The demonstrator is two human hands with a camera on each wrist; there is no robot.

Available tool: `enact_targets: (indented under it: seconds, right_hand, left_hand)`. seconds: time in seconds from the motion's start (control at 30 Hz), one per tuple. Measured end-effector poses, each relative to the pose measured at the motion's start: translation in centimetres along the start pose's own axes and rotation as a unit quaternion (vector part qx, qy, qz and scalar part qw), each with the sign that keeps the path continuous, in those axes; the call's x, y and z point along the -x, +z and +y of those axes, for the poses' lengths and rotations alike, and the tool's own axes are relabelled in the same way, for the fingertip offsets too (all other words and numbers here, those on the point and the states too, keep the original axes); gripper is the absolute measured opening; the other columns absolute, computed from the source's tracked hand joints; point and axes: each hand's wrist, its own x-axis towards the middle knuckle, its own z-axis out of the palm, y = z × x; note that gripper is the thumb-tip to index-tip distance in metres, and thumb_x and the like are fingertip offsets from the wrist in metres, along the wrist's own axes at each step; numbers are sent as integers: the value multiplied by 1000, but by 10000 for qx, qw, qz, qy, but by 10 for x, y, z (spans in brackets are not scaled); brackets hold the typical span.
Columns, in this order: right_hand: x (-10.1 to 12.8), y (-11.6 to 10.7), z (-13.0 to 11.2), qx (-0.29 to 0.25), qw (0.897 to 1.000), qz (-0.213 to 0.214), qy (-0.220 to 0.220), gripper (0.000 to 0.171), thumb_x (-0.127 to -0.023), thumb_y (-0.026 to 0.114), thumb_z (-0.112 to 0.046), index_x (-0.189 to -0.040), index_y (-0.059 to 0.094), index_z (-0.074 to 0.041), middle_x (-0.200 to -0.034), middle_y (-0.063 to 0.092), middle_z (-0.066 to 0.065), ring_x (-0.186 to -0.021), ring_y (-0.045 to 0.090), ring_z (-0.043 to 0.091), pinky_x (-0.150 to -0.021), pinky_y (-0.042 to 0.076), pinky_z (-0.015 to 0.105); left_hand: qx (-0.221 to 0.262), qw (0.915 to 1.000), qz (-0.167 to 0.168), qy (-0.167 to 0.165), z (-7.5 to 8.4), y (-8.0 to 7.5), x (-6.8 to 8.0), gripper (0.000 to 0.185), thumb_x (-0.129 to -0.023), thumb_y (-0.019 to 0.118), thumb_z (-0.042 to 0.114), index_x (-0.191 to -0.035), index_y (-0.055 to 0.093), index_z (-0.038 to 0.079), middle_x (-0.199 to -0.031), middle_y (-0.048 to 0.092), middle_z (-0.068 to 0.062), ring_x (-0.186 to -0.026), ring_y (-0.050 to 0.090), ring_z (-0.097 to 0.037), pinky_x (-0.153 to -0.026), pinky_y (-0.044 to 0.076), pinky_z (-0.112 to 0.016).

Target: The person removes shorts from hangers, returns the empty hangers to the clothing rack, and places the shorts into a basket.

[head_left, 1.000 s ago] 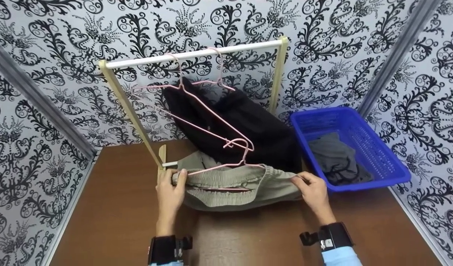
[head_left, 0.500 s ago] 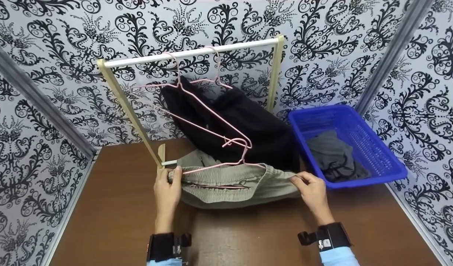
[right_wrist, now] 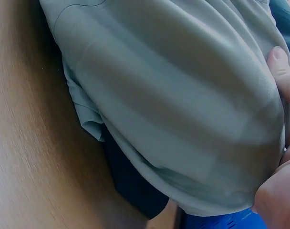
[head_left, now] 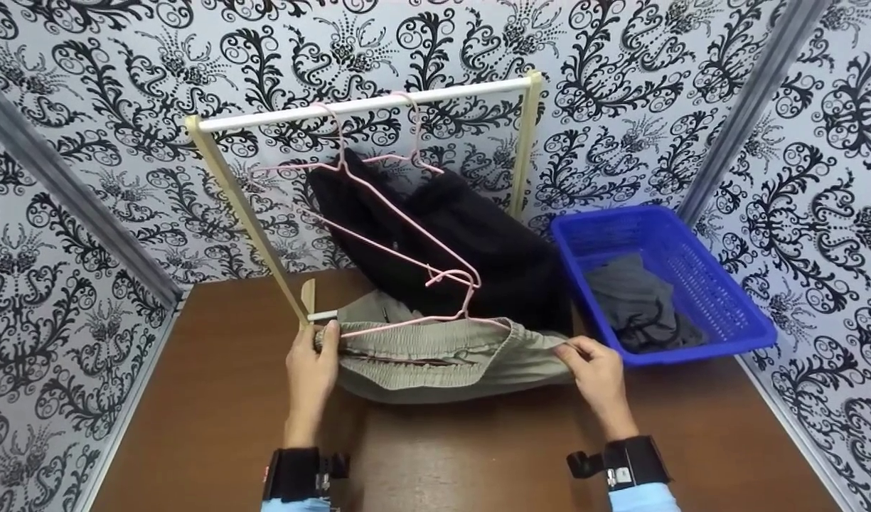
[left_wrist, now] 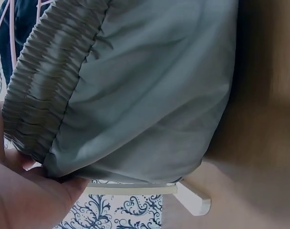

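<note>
Both hands hold a pair of grey-green shorts (head_left: pixel 442 359) by the elastic waistband, stretched out just in front of the rack (head_left: pixel 364 107) on the brown table (head_left: pixel 478 455). The left hand (head_left: pixel 308 370) pinches the waistband's end beside the rack's left foot; the right hand (head_left: pixel 597 370) pinches the other end, toward the blue basket (head_left: pixel 719 299) right of the rack. A pink hanger (head_left: pixel 435 313) sits in the waistband opening, its hook up below the rack's bar. Behind the shorts, a black garment (head_left: pixel 471 242) hangs from another pink hanger on the bar. Grey clothes (head_left: pixel 634 299) lie in the basket.
</note>
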Motion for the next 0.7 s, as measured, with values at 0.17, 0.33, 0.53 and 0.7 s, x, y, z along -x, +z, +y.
enact_targets:
  seconds: [0.17, 0.33, 0.53, 0.7]
  right_hand:
    - [1, -1, 2, -93, 9999, -24, 42, 13, -83, 77, 9, -73, 70, 6, -67, 62, 3, -62, 49, 0, -58, 39, 13]
    - [2, -3, 4, -38, 9999, -88, -72, 15, -85, 76, 10, -72, 69, 5, -64, 55, -1, -59, 44, 0, -56, 36, 14]
    - [2, -3, 8, 46, 9999, -94, 128, 14, -85, 77, 8, -73, 70, 5, -66, 58, 2, -60, 46, 1, -57, 37, 14]
    - [-1, -1, 31, -10, 9994, -85, 344, 12, -86, 78, 6, -75, 72, 4, -68, 61, 0, -61, 48, 2, -57, 38, 15]
  left_hand:
    - [-112, 9998, -168, 33, 1, -4, -4, 30, -106, 56, 28, -100, 64, 0, -100, 62, -20, -96, 59, -39, -88, 45, -55]
    - [-139, 9995, -295, 56, -1, -7, -10, 30, -107, 56, 27, -102, 66, 0, -102, 64, -22, -99, 61, -40, -90, 45, -56]
    - [-98, 9993, -308, 184, -4, -11, -15, 28, -105, 56, 24, -104, 67, -2, -104, 66, -24, -100, 62, -42, -90, 45, -59]
    - [13, 9988, -477, 125, -4, -16, -18, 27, -106, 56, 21, -107, 68, -3, -108, 68, -25, -101, 63, -42, -91, 46, -57]
